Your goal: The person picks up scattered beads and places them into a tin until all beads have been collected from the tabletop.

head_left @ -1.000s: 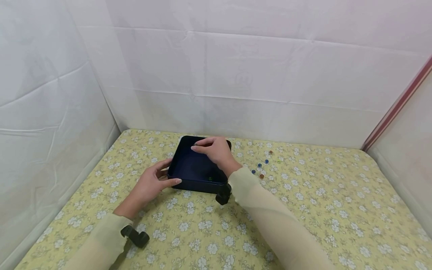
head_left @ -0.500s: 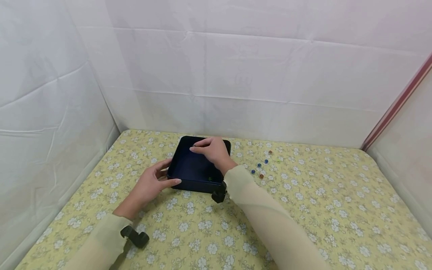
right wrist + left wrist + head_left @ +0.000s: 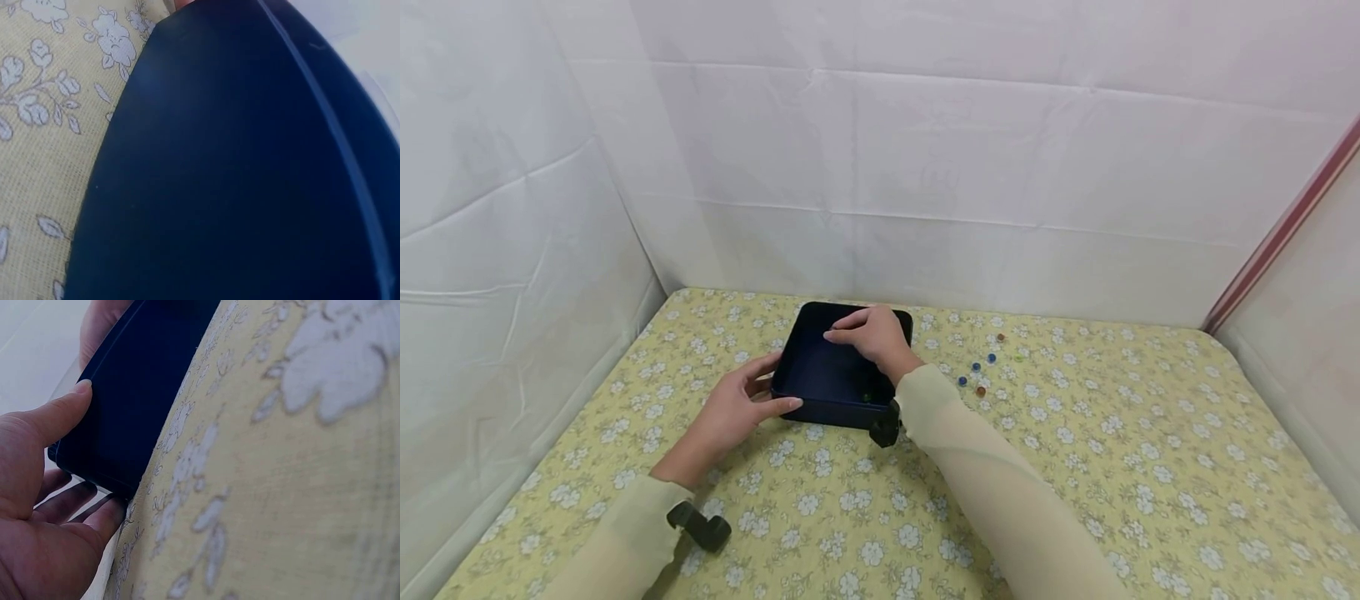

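We see one dark navy, square-cornered tray on the left-centre of the floral tablecloth, towards its far edge. A small green piece lies inside, in the near right part of the floor. The left hand is clamped on the tray's near left corner, its thumb on the near wall and its other fingers around the left wall. The right hand reaches over the tray's right side, above the far half of the interior; its thumb and forefinger tips are close together, but we cannot tell whether they hold anything.

To the right of the tray, six little pieces lie loosely spread on the cloth: three blue pieces, two orange-brown pieces and one yellow-green piece.

The tray's far rim sits near the white back sheet, so we see little room beyond it. More of the cloth stretches to the left, near and especially right sides. A white left sheet borders the left edge; a dark red strip rises at the far right corner.
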A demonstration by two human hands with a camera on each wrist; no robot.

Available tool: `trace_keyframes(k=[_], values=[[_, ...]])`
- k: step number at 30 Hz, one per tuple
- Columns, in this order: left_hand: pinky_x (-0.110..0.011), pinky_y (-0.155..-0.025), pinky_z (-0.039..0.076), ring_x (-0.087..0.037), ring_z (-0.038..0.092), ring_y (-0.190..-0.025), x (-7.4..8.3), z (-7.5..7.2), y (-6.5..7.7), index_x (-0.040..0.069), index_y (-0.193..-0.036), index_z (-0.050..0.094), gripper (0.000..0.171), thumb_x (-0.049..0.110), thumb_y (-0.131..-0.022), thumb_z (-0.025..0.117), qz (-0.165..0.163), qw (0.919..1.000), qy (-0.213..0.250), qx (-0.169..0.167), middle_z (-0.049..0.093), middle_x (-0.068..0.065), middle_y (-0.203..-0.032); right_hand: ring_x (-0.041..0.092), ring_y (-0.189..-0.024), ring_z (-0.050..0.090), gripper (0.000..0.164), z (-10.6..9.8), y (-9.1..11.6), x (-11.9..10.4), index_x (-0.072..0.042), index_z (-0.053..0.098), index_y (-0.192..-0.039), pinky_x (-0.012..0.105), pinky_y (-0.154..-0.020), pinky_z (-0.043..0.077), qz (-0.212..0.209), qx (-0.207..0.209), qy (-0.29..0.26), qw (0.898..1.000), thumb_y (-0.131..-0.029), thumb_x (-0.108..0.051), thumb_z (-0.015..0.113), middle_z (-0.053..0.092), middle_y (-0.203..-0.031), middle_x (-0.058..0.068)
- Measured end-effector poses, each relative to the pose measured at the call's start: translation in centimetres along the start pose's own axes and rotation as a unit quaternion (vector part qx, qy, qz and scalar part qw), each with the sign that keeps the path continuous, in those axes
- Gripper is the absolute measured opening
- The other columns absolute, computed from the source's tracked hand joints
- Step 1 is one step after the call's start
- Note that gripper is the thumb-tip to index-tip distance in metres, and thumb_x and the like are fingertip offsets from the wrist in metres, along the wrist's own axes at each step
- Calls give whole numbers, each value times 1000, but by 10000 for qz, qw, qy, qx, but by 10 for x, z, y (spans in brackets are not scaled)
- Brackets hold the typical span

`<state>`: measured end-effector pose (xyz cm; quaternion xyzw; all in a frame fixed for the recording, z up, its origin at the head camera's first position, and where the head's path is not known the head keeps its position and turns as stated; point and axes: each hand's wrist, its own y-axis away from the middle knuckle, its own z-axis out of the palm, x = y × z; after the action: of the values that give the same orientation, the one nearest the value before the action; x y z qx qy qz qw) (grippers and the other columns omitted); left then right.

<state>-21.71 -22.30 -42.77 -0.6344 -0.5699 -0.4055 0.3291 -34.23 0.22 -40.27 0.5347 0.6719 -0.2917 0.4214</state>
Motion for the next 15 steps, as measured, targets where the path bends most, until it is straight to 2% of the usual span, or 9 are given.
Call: trace_keyframes(k=[15], values=[[-51, -108, 52, -38, 45, -146, 3, -1, 2, 24, -164, 29, 91, 46, -90, 78, 31, 10000, 2, -10, 31, -9, -168, 29, -121, 64, 15, 1, -1, -3, -20, 85, -97, 46, -101, 56, 126, -117, 360, 9992, -85, -30, 87, 73, -124, 5]])
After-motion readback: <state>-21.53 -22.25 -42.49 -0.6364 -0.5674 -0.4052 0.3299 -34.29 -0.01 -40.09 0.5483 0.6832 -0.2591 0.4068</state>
